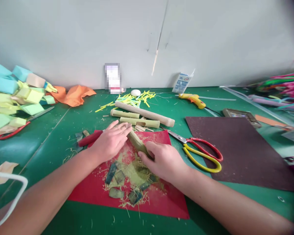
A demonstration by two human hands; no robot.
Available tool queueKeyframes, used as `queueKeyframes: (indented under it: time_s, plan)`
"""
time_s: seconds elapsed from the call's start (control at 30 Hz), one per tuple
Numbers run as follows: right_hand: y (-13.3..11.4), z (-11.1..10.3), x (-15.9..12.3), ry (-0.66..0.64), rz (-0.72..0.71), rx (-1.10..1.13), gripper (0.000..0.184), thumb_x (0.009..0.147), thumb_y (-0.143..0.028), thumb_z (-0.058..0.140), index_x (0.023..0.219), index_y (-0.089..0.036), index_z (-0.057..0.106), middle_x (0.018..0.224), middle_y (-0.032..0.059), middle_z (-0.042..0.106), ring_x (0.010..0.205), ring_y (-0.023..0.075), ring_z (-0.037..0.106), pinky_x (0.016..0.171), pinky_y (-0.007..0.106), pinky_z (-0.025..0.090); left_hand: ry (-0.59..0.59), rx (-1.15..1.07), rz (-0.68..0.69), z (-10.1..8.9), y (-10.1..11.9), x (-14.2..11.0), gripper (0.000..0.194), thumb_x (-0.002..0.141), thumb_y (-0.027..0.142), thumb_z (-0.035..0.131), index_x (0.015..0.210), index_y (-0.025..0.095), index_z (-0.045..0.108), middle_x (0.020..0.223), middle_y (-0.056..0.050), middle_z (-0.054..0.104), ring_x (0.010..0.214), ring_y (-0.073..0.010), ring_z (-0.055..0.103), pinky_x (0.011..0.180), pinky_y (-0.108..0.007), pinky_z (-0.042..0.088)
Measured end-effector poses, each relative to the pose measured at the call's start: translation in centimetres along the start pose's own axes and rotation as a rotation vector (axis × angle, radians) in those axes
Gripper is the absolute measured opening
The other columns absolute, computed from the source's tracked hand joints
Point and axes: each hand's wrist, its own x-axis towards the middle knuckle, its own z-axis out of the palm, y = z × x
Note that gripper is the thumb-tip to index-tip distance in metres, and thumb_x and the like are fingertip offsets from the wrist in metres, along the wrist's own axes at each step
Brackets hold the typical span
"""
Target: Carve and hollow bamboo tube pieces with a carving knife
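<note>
Bamboo stick (136, 141) over the red paper (85, 189), right hand (164, 160) wrapped round one end, left hand (111, 138) stretched out at the other, can't tell if it's gripping.

Two bare, slender forearms (222, 201)

The table (58, 137) is green, the left sheet (169, 204) red, the right sheet (237, 147) dark brown. The scissors (185, 141) have one red handle and one yellow. The bamboo (136, 140) is yellowish green, the glue gun (192, 98) yellow.
</note>
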Motion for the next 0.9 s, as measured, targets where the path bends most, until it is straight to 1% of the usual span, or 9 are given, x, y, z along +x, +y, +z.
queueKeyframes:
  time_s: [0.13,0.27,0.4,0.53,0.57,0.67,0.7,0.8,0.9]
  plan:
    - [-0.06,0.13,-0.01,-0.002,-0.02,0.019,0.025,0.081,-0.034,0.051,0.063,-0.019,0.042,0.055,-0.0031,0.048,0.049,0.0085,0.035,0.049,0.024,0.019,-0.039,-0.096,0.143,-0.09,0.13,0.03,0.042,0.095,0.015,0.035,0.136,0.009,0.041,0.138,-0.013,0.05,0.134,-0.0202,0.039,0.114,-0.048,0.027]
    - [-0.03,0.19,0.03,0.01,-0.013,-0.008,0.028,0.082,-0.038,0.05,0.062,-0.019,0.042,0.052,-0.0033,0.045,0.047,0.0087,0.032,0.048,0.025,0.018,0.041,-0.004,-0.027,-0.02,0.14,0.05,0.041,0.095,0.015,0.033,0.135,0.012,0.044,0.135,-0.014,0.052,0.13,-0.0241,0.044,0.112,-0.059,0.025]
    - [0.05,0.12,0.03,0.01,-0.041,0.013,0.022,0.081,-0.032,0.05,0.064,-0.019,0.043,0.056,-0.0024,0.05,0.05,0.0087,0.037,0.049,0.024,0.019,-0.02,-0.137,0.165,0.06,0.34,-0.12,0.043,0.094,0.016,0.036,0.137,0.009,0.041,0.138,-0.015,0.049,0.134,-0.0214,0.038,0.112,-0.049,0.032]
    - [0.13,0.1,-0.05,0.021,-0.034,-0.015,0.028,0.083,-0.037,0.05,0.062,-0.019,0.043,0.053,-0.0025,0.047,0.048,0.0091,0.035,0.049,0.025,0.019,0.05,-0.053,-0.054,-0.07,-0.23,-0.3,0.042,0.096,0.016,0.033,0.137,0.015,0.042,0.137,-0.013,0.05,0.13,-0.0234,0.044,0.111,-0.057,0.028]
    - [0.15,0.1,-0.06,0.022,-0.036,-0.016,0.027,0.083,-0.036,0.05,0.062,-0.019,0.043,0.053,-0.0024,0.048,0.048,0.0092,0.036,0.049,0.025,0.019,0.042,-0.06,-0.037,-0.11,-0.31,-0.32,0.043,0.096,0.016,0.033,0.138,0.015,0.041,0.138,-0.013,0.049,0.131,-0.0233,0.042,0.112,-0.057,0.028]
    - [0.22,0.12,-0.04,0.007,-0.045,0.008,0.022,0.082,-0.033,0.05,0.065,-0.019,0.045,0.057,-0.0018,0.051,0.049,0.0091,0.038,0.049,0.025,0.019,-0.088,-0.17,0.15,-0.17,-0.32,-0.29,0.046,0.095,0.017,0.036,0.141,0.013,0.036,0.141,-0.012,0.046,0.136,-0.0213,0.035,0.114,-0.049,0.028]
    - [0.23,0.12,-0.01,0.003,-0.041,0.01,0.022,0.082,-0.033,0.05,0.065,-0.019,0.045,0.057,-0.0019,0.051,0.049,0.0091,0.038,0.049,0.025,0.019,-0.089,-0.179,0.152,-0.19,-0.34,-0.23,0.045,0.095,0.018,0.035,0.14,0.013,0.037,0.141,-0.011,0.046,0.136,-0.021,0.035,0.114,-0.048,0.029]
    - [0.25,0.12,0.06,-0.004,-0.017,-0.001,0.027,0.083,-0.037,0.049,0.064,-0.019,0.042,0.054,-0.0028,0.047,0.048,0.0091,0.034,0.049,0.025,0.018,0.004,-0.073,-0.01,-0.27,-0.48,-0.06,0.042,0.096,0.016,0.031,0.137,0.013,0.042,0.138,-0.013,0.049,0.132,-0.0231,0.041,0.114,-0.056,0.023]
    - [0.29,0.13,0.08,-0.021,-0.029,0.023,0.027,0.083,-0.037,0.049,0.064,-0.019,0.042,0.054,-0.0032,0.048,0.049,0.0086,0.035,0.049,0.025,0.017,-0.059,-0.087,0.075,-0.41,-0.4,-0.11,0.044,0.095,0.016,0.035,0.138,0.01,0.04,0.139,-0.013,0.048,0.136,-0.022,0.035,0.115,-0.051,0.024]
